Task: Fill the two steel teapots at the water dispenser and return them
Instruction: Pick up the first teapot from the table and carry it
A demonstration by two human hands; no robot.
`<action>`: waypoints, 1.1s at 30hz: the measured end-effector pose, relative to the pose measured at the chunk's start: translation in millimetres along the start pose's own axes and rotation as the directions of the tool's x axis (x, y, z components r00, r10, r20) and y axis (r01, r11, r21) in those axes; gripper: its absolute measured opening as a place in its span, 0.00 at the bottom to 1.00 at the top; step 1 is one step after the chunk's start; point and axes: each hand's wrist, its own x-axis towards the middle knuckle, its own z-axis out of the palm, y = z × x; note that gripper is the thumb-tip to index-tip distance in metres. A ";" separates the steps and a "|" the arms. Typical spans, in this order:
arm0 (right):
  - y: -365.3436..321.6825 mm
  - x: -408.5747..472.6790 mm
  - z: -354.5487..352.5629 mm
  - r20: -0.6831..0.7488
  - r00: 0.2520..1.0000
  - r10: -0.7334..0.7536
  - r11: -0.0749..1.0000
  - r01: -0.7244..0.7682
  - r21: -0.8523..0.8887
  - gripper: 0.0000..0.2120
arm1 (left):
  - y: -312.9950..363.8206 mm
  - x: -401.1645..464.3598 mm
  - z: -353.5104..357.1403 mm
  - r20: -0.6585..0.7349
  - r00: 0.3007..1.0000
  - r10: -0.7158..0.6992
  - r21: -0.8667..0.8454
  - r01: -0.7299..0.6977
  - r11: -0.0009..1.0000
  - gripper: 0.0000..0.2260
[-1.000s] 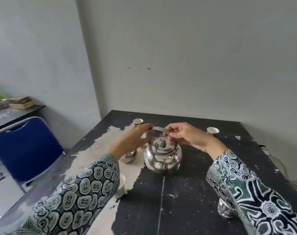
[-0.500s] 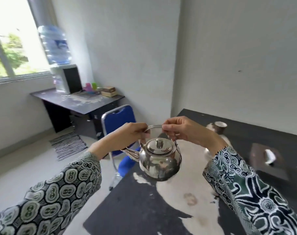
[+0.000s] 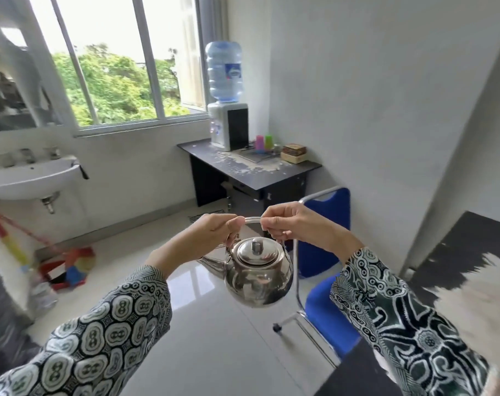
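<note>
Both hands hold one teapot (image 3: 257,274) by its wire handle (image 3: 253,220): your left hand (image 3: 211,235) is closed on the left end of the arch, your right hand (image 3: 293,224) is closed on the right end, and a short bare piece of wire shows between them. The pot hangs under your hands in the air, above the floor (image 3: 214,352), with the lid (image 3: 257,252) on and the spout (image 3: 211,264) pointing to the left.

The dispenser (image 3: 228,125) stands straight ahead and well apart from the pot, on a dark desk (image 3: 271,170) under the window (image 3: 114,61), with the blue bottle (image 3: 224,71) on top. Its taps seem to be on the left face, so I judge that the spout already points to the good side; the left hand is a little nearer to them. The long axis of the pot, spout to back, lies across your path, not toward the desk.

A blue chair (image 3: 325,252) stands just right of the pot, between you and the desk, and I think it can catch your right sleeve (image 3: 400,324) when you go forward. The table (image 3: 457,281) with the worn top is at your right. The floor is glossy tile and looks free on the left side, where a sink (image 3: 28,175) and a broom (image 3: 66,261) are near the wall. The second teapot is not in view.
</note>
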 end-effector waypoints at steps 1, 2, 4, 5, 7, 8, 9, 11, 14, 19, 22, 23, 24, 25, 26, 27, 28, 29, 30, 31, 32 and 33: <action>3.1 27.0 2.1 0.018 1.000 -0.011 1.000 0.011 0.001 0.07 | -18.8 7.2 -14.0 -0.013 1.000 -0.021 0.000 0.021 1.000 0.20; 6.2 46.9 2.2 0.023 1.000 -0.014 1.000 0.014 0.000 0.07 | -31.0 13.2 -23.4 -0.023 0.999 -0.031 -0.010 0.031 0.999 0.21; 11.3 89.5 1.5 0.040 0.999 -0.014 1.000 0.014 0.004 0.07 | -58.8 29.1 -45.0 -0.036 0.998 -0.054 -0.012 0.054 0.998 0.23; 12.1 108.5 0.5 0.050 0.999 -0.012 1.000 0.012 0.008 0.07 | -68.2 37.0 -54.5 -0.045 0.997 -0.060 -0.011 0.060 0.998 0.24; 11.9 151.0 -3.7 0.071 0.997 -0.014 1.000 0.013 0.018 0.07 | -93.7 58.8 -76.5 -0.074 0.994 -0.079 -0.009 0.079 0.997 0.25; 10.7 165.1 -6.1 0.077 0.997 -0.013 1.000 0.012 0.015 0.06 | -102.5 67.7 -83.5 -0.099 0.992 -0.084 0.001 0.084 0.996 0.25; 9.8 178.8 -7.2 0.078 0.997 -0.009 1.000 0.008 0.012 0.06 | -111.9 75.8 -90.5 -0.115 0.989 -0.093 0.019 0.096 0.995 0.25; 9.7 217.1 -12.8 0.072 0.997 -0.002 1.000 0.002 0.004 0.06 | -136.0 98.2 -110.1 -0.146 0.984 -0.104 0.028 0.109 0.994 0.25; 13.3 273.7 -17.2 0.042 0.999 -0.011 1.000 0.011 -0.001 0.05 | -173.6 131.7 -138.6 -0.186 0.978 -0.099 0.034 0.107 0.994 0.26; 25.8 363.5 -16.1 -0.062 0.998 -0.027 0.999 0.025 -0.047 0.04 | -245.2 186.7 -182.3 -0.245 0.967 -0.067 0.092 0.092 0.991 0.28; 37.7 420.2 -14.5 -0.150 0.987 -0.051 0.997 0.040 -0.071 0.04 | -287.6 220.1 -209.6 -0.233 0.970 -0.066 0.108 0.093 0.990 0.28; 41.3 444.6 -13.7 -0.181 0.982 -0.063 0.996 0.049 -0.080 0.06 | -306.4 234.4 -221.5 -0.233 0.970 -0.065 0.119 0.094 0.988 0.27; 45.0 470.0 -13.1 -0.210 0.975 -0.074 0.994 0.056 -0.089 0.08 | -324.6 248.5 -234.3 -0.240 0.968 -0.070 0.121 0.101 0.988 0.27; 47.7 490.6 -12.8 -0.245 0.966 -0.078 0.993 0.054 -0.101 0.10 | -338.6 260.5 -244.7 -0.246 0.967 -0.071 0.116 0.102 0.988 0.27; 49.5 509.4 -12.5 -0.274 0.958 -0.085 0.992 0.055 -0.115 0.10 | -351.2 271.6 -254.6 -0.245 0.967 -0.074 0.114 0.104 0.988 0.27; 52.6 535.2 -13.1 -0.298 0.950 -0.096 0.990 0.060 -0.126 0.09 | -369.9 286.0 -268.1 -0.240 0.968 -0.076 0.113 0.106 0.988 0.27; 55.6 563.6 -14.1 -0.318 0.943 -0.099 0.990 0.060 -0.128 0.06 | -390.1 301.7 -283.7 -0.235 0.969 -0.077 0.110 0.105 0.988 0.27; 58.1 579.3 -15.0 -0.334 0.937 -0.103 0.989 0.063 -0.131 0.05 | -403.2 311.8 -291.9 -0.233 0.970 -0.076 0.109 0.104 0.989 0.26; 60.3 602.7 -16.0 -0.344 0.933 -0.105 0.990 0.065 -0.127 0.04 | -420.4 325.3 -304.7 -0.230 0.970 -0.079 0.103 0.105 0.989 0.26; 63.4 623.5 -18.1 -0.360 0.927 -0.107 0.991 0.068 -0.118 0.04 | -435.2 337.8 -315.9 -0.224 0.971 -0.079 0.094 0.102 0.990 0.26; 65.2 641.3 -19.8 -0.383 0.917 -0.108 0.991 0.069 -0.113 0.04 | -447.2 349.1 -325.3 -0.214 0.974 -0.080 0.090 0.101 0.991 0.25; 68.9 664.6 -22.7 -0.403 0.910 -0.101 0.992 0.064 -0.105 0.04 | -463.9 364.3 -337.0 -0.204 0.976 -0.080 0.082 0.099 0.992 0.25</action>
